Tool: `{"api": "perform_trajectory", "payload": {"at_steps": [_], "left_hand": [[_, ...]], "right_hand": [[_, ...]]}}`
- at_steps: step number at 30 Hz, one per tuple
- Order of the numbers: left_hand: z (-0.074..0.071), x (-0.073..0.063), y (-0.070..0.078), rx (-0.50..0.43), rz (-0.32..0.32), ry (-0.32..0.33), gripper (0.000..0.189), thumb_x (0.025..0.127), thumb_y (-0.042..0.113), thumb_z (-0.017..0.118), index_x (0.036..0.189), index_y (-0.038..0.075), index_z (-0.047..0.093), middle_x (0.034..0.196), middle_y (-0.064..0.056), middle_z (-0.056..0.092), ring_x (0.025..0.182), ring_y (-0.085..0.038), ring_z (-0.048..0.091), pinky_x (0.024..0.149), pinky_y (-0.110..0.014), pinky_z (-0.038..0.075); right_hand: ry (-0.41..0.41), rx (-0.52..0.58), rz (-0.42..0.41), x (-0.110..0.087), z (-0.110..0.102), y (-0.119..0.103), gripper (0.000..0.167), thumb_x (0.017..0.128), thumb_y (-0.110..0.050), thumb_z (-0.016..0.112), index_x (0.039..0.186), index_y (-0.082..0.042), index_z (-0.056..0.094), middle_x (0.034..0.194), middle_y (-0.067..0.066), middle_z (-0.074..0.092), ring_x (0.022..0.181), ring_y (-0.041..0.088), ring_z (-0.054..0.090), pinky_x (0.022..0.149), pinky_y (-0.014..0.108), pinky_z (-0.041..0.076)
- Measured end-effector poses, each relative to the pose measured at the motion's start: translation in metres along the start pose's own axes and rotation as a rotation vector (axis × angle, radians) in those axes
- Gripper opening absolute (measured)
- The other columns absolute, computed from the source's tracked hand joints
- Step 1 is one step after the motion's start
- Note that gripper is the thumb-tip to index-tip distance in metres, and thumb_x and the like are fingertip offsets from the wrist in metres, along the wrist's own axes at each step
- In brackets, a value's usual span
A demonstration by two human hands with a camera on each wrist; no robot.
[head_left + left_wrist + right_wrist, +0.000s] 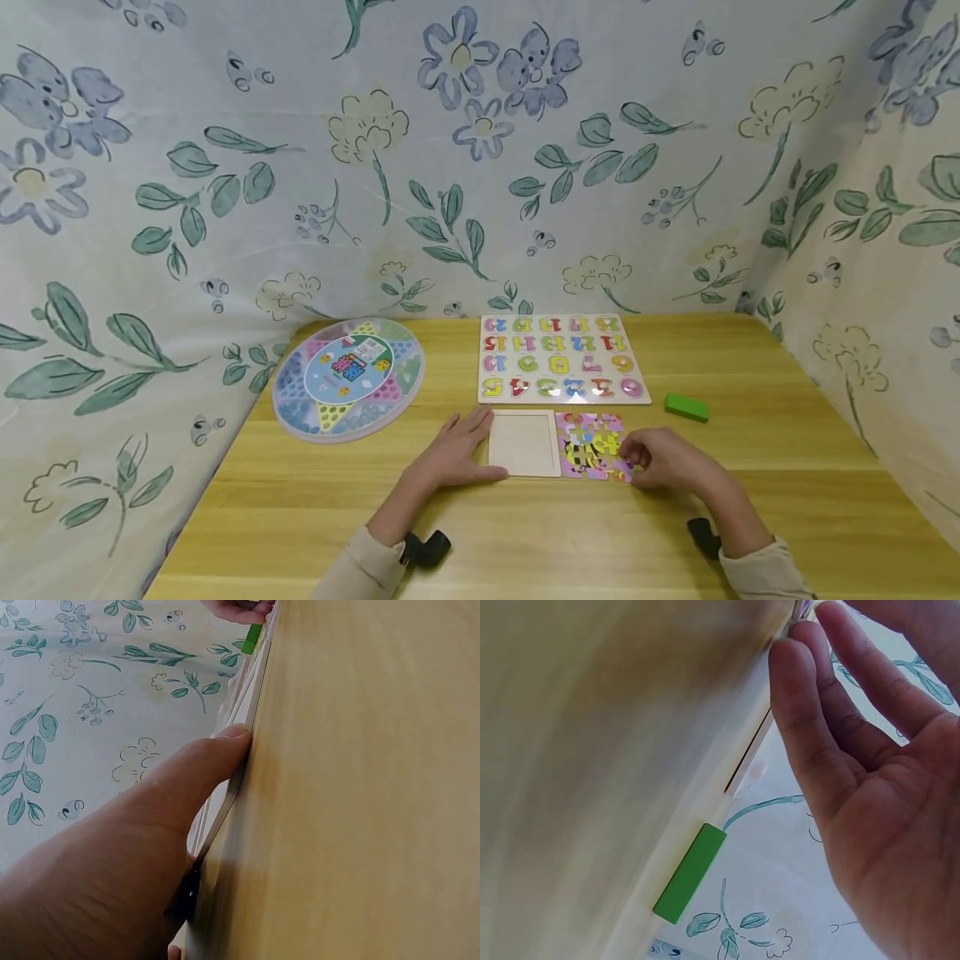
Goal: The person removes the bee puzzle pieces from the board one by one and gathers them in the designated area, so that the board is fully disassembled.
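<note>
A shallow square wooden puzzle tray (523, 444) lies on the table. My left hand (459, 450) spans its left side, fingers straight by the upper left corner and thumb along the lower edge; the left wrist view shows that thumb (234, 733) touching the edge. Against the tray's right side lies a pink jigsaw puzzle (592, 447) with a yellow and black picture, its pieces joined. At the puzzle's right edge rests my right hand (663, 460), its fingers loosely bent. In the right wrist view these fingers (795, 690) touch the edge, and no separate piece shows between them.
Behind the tray lies a number board (564, 360) with colourful numerals. A round game board (348, 379) is at the back left. A green block (686, 407) sits to the right of the puzzle. Floral cloth (465, 225) hangs behind the wooden table (540, 533).
</note>
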State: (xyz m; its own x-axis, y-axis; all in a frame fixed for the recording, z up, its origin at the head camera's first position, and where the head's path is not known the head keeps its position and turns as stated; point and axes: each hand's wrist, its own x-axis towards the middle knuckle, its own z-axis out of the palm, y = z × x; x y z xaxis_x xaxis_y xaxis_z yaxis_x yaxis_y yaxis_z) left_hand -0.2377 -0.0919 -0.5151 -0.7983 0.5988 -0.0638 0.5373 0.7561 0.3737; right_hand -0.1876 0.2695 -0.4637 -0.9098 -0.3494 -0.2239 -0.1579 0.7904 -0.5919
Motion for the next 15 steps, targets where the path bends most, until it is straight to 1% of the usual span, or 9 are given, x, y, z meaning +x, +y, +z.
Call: {"api": "perform_trajectory", "payload": {"at_steps": [6,13,15], "left_hand": [[-0.0006,-0.0006,0.0005,0.002,-0.001,-0.001,0.102,0.083,0.071,0.057,0.156,0.009,0.021,0.165,-0.003,0.015,0.153,-0.018,0.012,0.124,-0.050,0.013],[-0.0007,-0.0002,0.0004,0.001,0.000,0.002,0.102,0.083,0.070,0.057,0.156,0.009,0.021,0.165,-0.003,0.016,0.153,-0.018,0.013,0.123,-0.049,0.013],[-0.0013,-0.0002,0.0001,-0.010,0.001,0.001,0.102,0.083,0.069,0.058,0.156,0.009,0.021,0.165,-0.004,0.016,0.153,-0.019,0.013,0.124,-0.050,0.013]], "right_hand": [[-0.007,-0.008,-0.012,0.0001,-0.0018,-0.0012,0.025,0.074,-0.005,0.080,0.094,-0.005,0.067,0.085,0.002,0.061,0.079,0.016,0.054,0.064,0.021,0.047],[-0.010,0.008,0.011,0.0003,-0.0014,-0.0019,0.025,0.073,-0.004,0.081,0.094,-0.006,0.067,0.084,0.001,0.061,0.079,0.016,0.053,0.064,0.021,0.046],[-0.012,0.011,0.004,0.0005,-0.0018,-0.0019,0.025,0.074,-0.004,0.080,0.094,-0.006,0.066,0.085,0.002,0.061,0.079,0.016,0.053,0.063,0.022,0.046]]}}
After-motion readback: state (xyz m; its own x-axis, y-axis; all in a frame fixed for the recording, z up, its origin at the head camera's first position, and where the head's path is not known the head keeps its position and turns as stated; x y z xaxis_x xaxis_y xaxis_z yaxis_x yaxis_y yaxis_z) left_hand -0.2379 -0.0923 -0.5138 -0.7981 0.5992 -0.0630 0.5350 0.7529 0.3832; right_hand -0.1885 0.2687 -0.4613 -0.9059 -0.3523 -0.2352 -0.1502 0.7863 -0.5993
